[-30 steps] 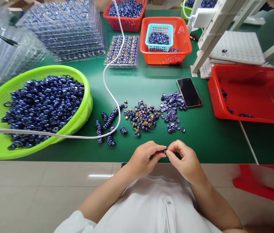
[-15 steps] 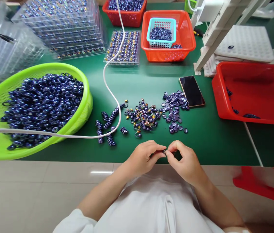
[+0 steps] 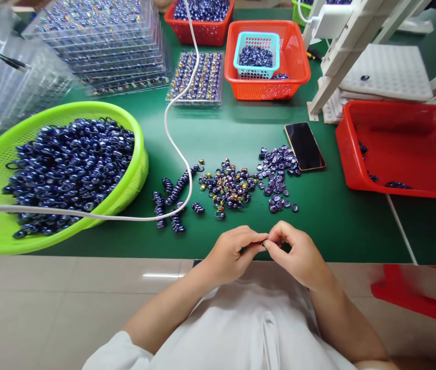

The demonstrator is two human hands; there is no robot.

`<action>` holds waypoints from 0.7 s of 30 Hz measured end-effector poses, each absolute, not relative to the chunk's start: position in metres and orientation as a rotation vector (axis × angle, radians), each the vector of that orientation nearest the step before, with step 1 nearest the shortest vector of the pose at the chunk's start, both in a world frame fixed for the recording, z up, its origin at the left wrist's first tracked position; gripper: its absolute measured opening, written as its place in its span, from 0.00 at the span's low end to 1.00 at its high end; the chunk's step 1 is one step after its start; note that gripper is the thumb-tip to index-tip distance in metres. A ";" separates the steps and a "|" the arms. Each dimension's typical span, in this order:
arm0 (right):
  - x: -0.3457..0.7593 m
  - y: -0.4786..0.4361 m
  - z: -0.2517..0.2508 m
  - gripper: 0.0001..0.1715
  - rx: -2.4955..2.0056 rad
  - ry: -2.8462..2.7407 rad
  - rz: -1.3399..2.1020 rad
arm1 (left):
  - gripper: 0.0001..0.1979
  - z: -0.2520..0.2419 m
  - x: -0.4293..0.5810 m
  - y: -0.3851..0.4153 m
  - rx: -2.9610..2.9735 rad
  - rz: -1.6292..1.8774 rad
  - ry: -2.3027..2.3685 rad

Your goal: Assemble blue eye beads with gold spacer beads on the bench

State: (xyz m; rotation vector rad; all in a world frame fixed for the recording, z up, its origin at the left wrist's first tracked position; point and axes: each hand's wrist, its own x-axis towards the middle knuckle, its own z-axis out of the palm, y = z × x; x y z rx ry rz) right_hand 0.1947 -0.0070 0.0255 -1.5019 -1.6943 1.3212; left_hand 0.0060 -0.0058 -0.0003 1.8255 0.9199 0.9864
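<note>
Near the table's front edge, my left hand (image 3: 235,253) and my right hand (image 3: 297,252) meet fingertip to fingertip. Both are closed in a pinch around a small dark piece (image 3: 263,243), mostly hidden by the fingers. Beyond them lies a heap of small dark-blue beads with gold parts (image 3: 228,186). To its right are loose dark-blue shiny discs (image 3: 277,172), spread in a pile. Left of the heap, dark-blue rings are lined up in short rows (image 3: 179,186).
A green basket (image 3: 141,154) full of dark-blue rings stands left, crossed by a white cable (image 3: 171,133). Clear trays (image 3: 125,67) are stacked behind. An orange basket (image 3: 268,92) holds a small blue basket (image 3: 256,73). A phone (image 3: 305,146) and red bin (image 3: 399,154) lie right.
My fingertips have closed further over the small dark piece, so less of it shows. My right hand has shifted slightly; the piles look the same.
</note>
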 end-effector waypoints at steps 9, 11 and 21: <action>0.194 -0.014 0.014 0.09 -1.442 -1.525 1.259 | 0.12 0.010 0.015 -0.010 1.033 0.839 1.125; 0.197 -0.018 0.009 0.09 -1.411 -1.471 1.286 | 0.12 0.011 0.017 -0.010 0.928 0.835 1.131; 0.203 -0.034 -0.005 0.07 -1.363 -1.503 1.186 | 0.07 0.013 0.023 -0.007 0.884 0.893 1.086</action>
